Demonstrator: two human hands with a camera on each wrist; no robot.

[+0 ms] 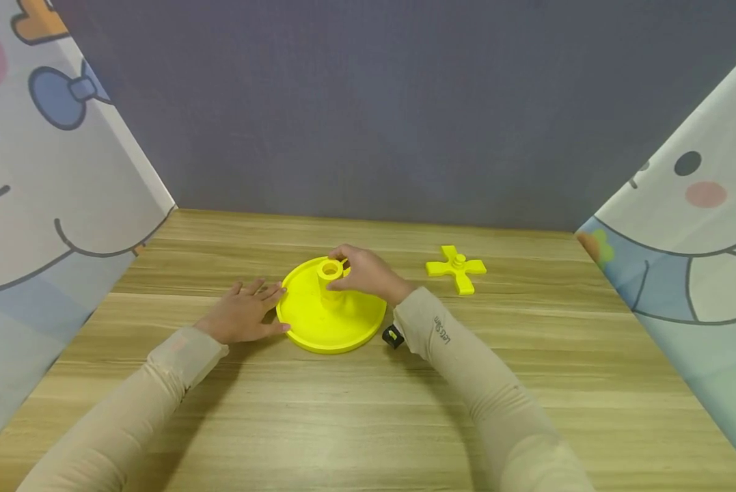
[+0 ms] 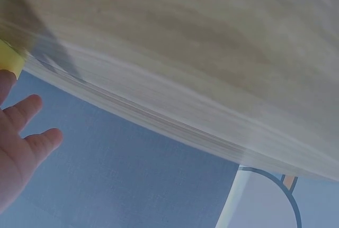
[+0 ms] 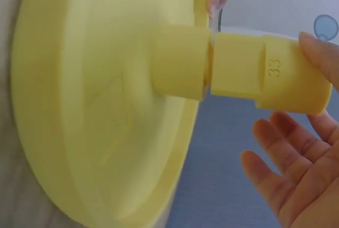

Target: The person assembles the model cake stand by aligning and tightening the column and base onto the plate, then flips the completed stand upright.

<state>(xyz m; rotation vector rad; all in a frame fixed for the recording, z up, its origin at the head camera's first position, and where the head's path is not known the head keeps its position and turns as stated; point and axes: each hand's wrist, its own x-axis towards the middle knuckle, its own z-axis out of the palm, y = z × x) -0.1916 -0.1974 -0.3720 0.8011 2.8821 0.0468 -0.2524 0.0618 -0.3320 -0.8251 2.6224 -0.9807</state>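
Observation:
A round yellow tray (image 1: 309, 328) with a raised rim lies on the wooden table, a short post (image 3: 183, 61) rising from its middle. My right hand (image 1: 372, 273) pinches a hollow yellow connector piece (image 1: 329, 272) by its upper end, between thumb and fingers. In the right wrist view this piece, marked 33, stands in line with the post, a thin seam between them; how deep it sits is hidden. At the tray's left edge my left hand (image 1: 244, 316) touches the rim, its fingers spread. The left wrist view catches only a yellow corner beside those fingers.
To the right of the tray, a yellow cross-shaped piece (image 1: 456, 270) with a round knob lies on the table (image 1: 318, 430). By the right cuff is a small black object (image 1: 393, 335). A dark panel (image 1: 368, 116) stands behind, with cartoon-printed cloths at both sides.

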